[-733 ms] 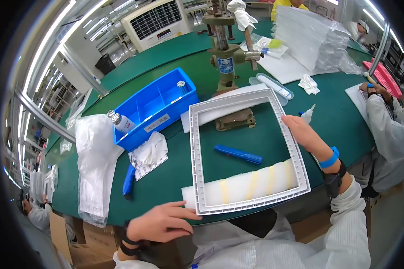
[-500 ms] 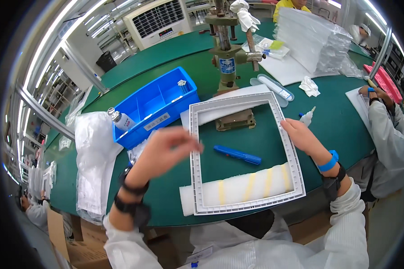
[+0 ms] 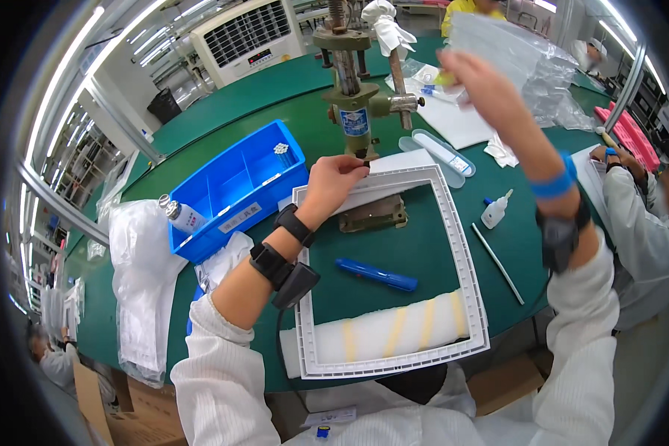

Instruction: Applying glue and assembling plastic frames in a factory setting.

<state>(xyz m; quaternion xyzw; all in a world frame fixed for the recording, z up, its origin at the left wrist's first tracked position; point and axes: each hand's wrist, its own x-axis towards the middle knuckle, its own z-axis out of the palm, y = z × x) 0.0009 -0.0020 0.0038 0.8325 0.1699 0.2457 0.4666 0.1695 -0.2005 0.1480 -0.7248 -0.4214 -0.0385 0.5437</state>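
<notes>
My left hand [image 3: 336,184] is at the far edge of a white rectangular plastic frame [image 3: 468,286], fingertips pinched together just under the press's lower tip. What they pinch, if anything, is hidden. My right hand [image 3: 487,89] is raised to the right of the green hand press [image 3: 357,97], fingers stretched out and slightly blurred. No object shows in it. The press lever's end is wrapped in white cloth [image 3: 386,28]. Inside the frame's opening lie a blue marker pen [image 3: 377,273] and the press's metal base block [image 3: 373,214]. White foam [image 3: 375,334] with yellow strips supports the near side.
At the left stand a blue divided bin [image 3: 234,189] and a plastic-wrapped stack [image 3: 145,282]. To the right are a white dropper bottle [image 3: 496,212], a thin white rod [image 3: 498,264], a clear oblong case [image 3: 444,152] and stacked clear bags [image 3: 505,59]. A co-worker sits at far right.
My left hand has moved from the frame's left side to its far edge beneath the press. My right hand has left the frame's right side and risen. The white rod has come into sight.
</notes>
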